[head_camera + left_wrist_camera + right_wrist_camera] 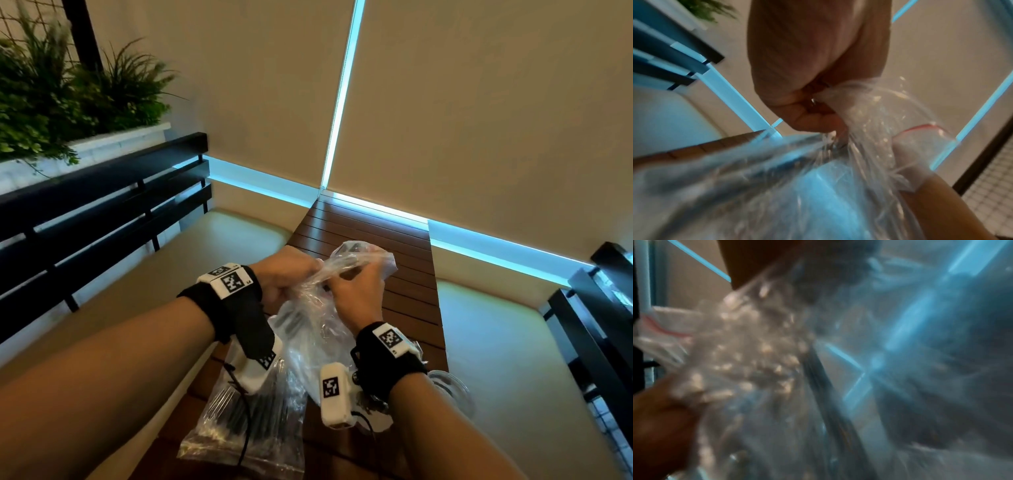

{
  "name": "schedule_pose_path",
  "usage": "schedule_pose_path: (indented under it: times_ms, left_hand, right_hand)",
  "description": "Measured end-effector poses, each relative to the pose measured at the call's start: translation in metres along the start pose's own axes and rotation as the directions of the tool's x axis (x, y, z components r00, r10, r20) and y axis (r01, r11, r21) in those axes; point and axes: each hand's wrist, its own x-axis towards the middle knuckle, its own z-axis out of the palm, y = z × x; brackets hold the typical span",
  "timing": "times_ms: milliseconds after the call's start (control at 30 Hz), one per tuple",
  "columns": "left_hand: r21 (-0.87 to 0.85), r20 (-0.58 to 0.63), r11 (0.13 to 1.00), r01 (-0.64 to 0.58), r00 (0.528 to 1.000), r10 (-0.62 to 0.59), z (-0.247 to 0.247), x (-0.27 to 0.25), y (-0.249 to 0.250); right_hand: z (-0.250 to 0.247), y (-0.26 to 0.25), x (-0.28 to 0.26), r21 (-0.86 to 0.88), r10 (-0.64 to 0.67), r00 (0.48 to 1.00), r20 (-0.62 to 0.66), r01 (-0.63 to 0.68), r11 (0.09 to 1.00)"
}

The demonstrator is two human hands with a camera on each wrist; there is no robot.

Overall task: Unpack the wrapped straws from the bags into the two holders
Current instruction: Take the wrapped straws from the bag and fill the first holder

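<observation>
a crumpled clear plastic zip bag with a thin red seal line hangs lifted above the dark brown slatted wooden table, dark wrapped straws showing faintly inside it. the left hand grips the bag's gathered top with fingers curled tight round the film; just beside it the right hand pinches the same bunched plastic, fingers bent. below the two grips, under the left wrist, a second clear plastic bag full of dark straws lies flat on the table. beyond the grips hang beige roller blinds edged in blue light; left of them stand a black slatted bench back and green plants.
</observation>
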Motion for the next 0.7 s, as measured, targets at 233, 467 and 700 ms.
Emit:
schedule_pose_path:
  times_ms: [233,467,700]
  left_hand:
    - [-0.223,-0.062,0.974,-0.029,0.998,0.016,-0.007,0.01,-0.001]
    - [-0.149,-0.18,0.987,0.057,0.98,-0.084,-0.018,0.021,-0.01]
    - [0.221,-0.237,0.967,-0.126,0.955,0.179,-0.007,0.039,-0.029]
  right_hand:
    - [-0.007,-0.016,-0.001,0.252,0.03,0.962,0.27,-0.101,0.962]
    - [-0.011,-0.031,0.002,0.503,0.184,0.979,0.089,-0.204,0.84]
    - [-0.045,-0.061,0.023,0.686,0.258,0.941,-0.219,-0.04,0.726]
